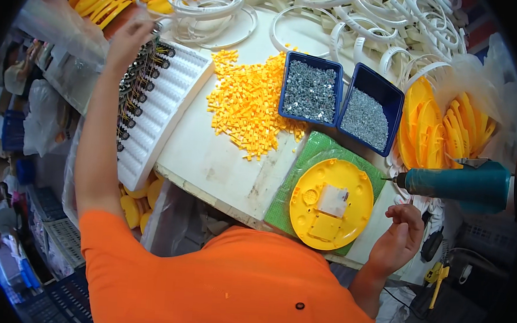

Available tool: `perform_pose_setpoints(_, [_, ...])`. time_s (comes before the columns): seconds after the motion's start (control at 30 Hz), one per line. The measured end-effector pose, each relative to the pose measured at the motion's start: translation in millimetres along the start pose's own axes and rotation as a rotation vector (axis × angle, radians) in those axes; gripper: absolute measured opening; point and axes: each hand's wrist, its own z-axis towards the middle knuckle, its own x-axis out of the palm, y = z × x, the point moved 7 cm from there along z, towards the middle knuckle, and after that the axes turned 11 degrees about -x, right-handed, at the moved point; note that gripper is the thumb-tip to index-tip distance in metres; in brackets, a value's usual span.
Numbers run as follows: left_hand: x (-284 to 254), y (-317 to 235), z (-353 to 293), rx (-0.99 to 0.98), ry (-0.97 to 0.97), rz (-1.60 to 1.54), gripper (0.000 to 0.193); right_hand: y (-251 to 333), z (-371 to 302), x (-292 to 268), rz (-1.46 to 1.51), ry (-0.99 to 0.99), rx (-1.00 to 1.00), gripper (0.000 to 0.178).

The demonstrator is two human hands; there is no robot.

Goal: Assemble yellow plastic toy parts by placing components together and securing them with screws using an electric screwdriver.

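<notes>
My left hand (131,42) reaches to the far end of a white ribbed foam tray (178,76). Its fingers are closed by a small dark metallic part, but what they pinch is not clear. Along the tray's left side lies a row of small wired round parts (138,98). On a green mat (315,146) rests a round yellow plastic housing (349,226) with a whitish block (332,200) in it. My right hand (397,238) hovers just right of the housing, fingers curled inward; what they hold, if anything, is hidden.
A teal electric screwdriver (458,182) points left over the mat's right side. Two blue bins (336,123) of small metal pieces stand beyond, beside a heap of small yellow plastic pieces (247,104). White rings (367,26) and yellow covers (423,127) pile up around the table (204,170).
</notes>
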Motion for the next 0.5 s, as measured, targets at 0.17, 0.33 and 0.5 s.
perform_pose_setpoints(0.17, [-42,12,12,-0.041,-0.040,-0.597,0.025,13,1,26,0.021,0.110,-0.021,0.020])
perform_pose_setpoints(0.33, [-66,-65,-29,0.090,-0.068,-0.908,0.023,27,4,54,0.077,0.343,-0.026,0.017])
perform_pose_setpoints(0.5, [-1,-162,-138,0.480,0.251,-0.659,0.020,18,-6,88,0.157,0.595,0.240,0.027])
